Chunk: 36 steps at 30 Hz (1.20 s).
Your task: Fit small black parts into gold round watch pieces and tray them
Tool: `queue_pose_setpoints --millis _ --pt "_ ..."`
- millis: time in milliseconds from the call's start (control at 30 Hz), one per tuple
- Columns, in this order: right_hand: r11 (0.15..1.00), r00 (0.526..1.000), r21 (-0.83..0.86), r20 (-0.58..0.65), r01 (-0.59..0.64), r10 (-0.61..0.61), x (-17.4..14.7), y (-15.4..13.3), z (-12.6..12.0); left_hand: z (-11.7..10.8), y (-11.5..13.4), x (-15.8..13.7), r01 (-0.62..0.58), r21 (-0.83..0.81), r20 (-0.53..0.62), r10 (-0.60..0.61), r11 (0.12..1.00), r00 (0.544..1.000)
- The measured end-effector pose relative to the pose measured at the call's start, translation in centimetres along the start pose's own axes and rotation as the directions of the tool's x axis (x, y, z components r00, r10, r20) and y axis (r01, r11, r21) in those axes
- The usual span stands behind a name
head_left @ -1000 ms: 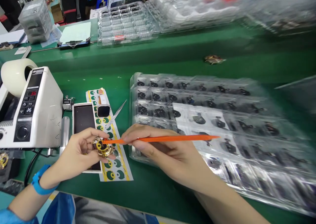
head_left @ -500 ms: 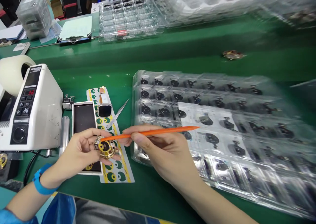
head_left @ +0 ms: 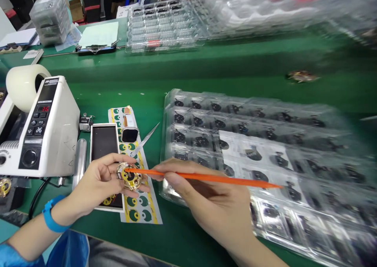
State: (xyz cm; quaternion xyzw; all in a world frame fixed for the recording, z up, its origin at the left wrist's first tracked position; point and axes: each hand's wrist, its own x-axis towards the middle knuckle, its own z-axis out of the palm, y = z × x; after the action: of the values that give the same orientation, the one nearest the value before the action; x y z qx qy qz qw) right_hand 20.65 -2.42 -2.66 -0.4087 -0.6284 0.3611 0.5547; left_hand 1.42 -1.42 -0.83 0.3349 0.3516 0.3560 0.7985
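Observation:
My left hand (head_left: 101,182), with a blue band at the wrist, is closed on the rim of a round gold-coloured watch case (head_left: 135,182) with a black and yellow inside. In a pinch, my right hand (head_left: 203,198) holds a long orange plastic stick (head_left: 218,177) with pointed ends. Its left tip touches the inside of the watch case. Beneath my left hand lies an open box (head_left: 104,141) with a dark lining. A sheet of yellow and green stickers (head_left: 141,212) lies beside the box, with a smartwatch (head_left: 129,134) and tweezers (head_left: 145,139) on it.
A white tape dispenser (head_left: 59,129) with a red display stands at the left. Clear plastic trays (head_left: 191,137) of small black parts fill the right side. More trays (head_left: 165,27) and a clipboard (head_left: 98,35) lie at the back. A small metallic part (head_left: 302,76) rests behind the trays.
The orange stick has swung so its right end points lower and further right. My right hand has shifted slightly right and down. The whole view has shifted a little.

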Motion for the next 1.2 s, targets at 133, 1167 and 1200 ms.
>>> queue_pose_setpoints --millis 133,1167,1200 --pt "0.997 0.998 0.036 -0.008 0.067 -0.067 -0.2 0.4 0.6 -0.1 -0.2 -0.1 -0.027 -0.059 0.027 0.028 0.998 0.999" --pt "0.991 0.992 -0.06 -0.03 0.117 -0.119 -1.3 0.1 0.7 0.1 -1.3 0.3 -0.136 0.268 -0.234 0.202 0.954 0.951" --pt "0.977 0.987 -0.144 0.024 0.16 -0.158 -1.6 0.1 1.0 0.2 -1.5 0.3 -0.158 0.265 -0.225 0.22 0.951 0.949"
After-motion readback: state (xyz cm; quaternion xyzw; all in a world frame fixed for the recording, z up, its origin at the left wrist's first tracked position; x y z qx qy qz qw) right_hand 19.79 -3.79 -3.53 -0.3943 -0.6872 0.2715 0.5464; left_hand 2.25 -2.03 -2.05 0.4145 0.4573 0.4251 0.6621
